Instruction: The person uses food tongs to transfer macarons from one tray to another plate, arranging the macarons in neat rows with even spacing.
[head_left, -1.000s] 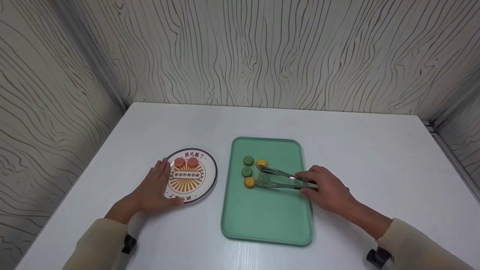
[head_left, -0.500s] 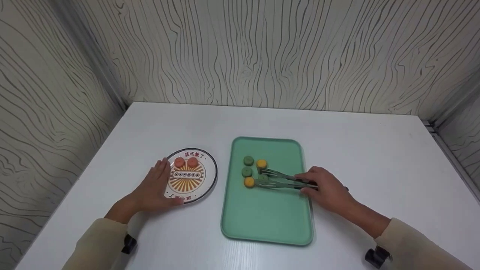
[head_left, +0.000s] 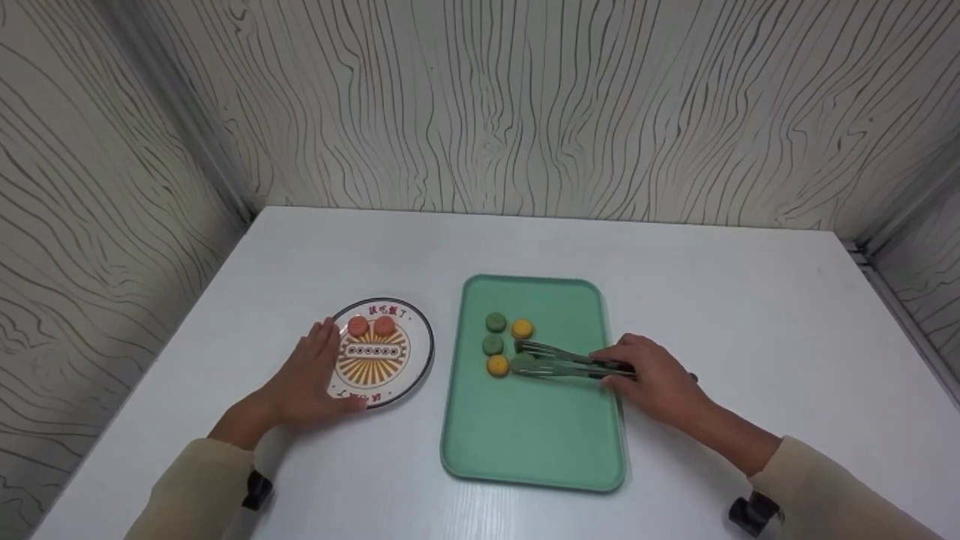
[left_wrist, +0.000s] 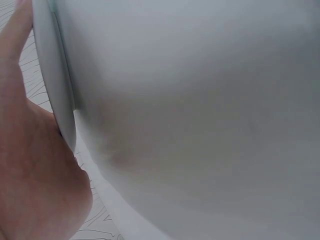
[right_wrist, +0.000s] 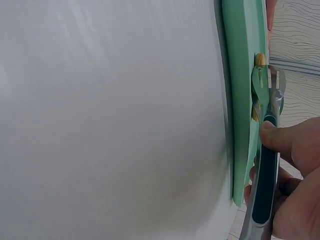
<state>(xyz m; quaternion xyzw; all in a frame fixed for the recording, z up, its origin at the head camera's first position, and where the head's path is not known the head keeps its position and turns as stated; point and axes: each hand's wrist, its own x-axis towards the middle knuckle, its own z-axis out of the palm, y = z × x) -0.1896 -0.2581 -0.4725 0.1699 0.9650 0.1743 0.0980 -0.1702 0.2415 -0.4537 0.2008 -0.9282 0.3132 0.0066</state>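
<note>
My left hand (head_left: 304, 379) rests at the left rim of a round white patterned plate (head_left: 409, 375), fingers and thumb spread along its edge. Two pink macarons (head_left: 384, 325) sit side by side on the upper part of the plate. In my right hand (head_left: 660, 381) I hold metal tongs with dark handles (right_wrist: 265, 185), thumb on one arm and fingers on the other. Their slotted ends reach over the tray on either side of a green macaron (head_left: 525, 361), partly hidden. Around it lie a yellow macaron (head_left: 522, 328), another yellow macaron (head_left: 498, 366) and two green macarons (head_left: 496, 322).
The green rectangular tray (head_left: 532, 442) with a raised rim stands right of the plate, a narrow gap between them. Both are on a white table (head_left: 712, 285). Wood-patterned panels (head_left: 495, 112) rise behind the table and at its sides.
The tongs' ends have drawn closer together, the upper one moving down from the upper yellow macaron toward the green one. My left hand and the plate stay in place.
</note>
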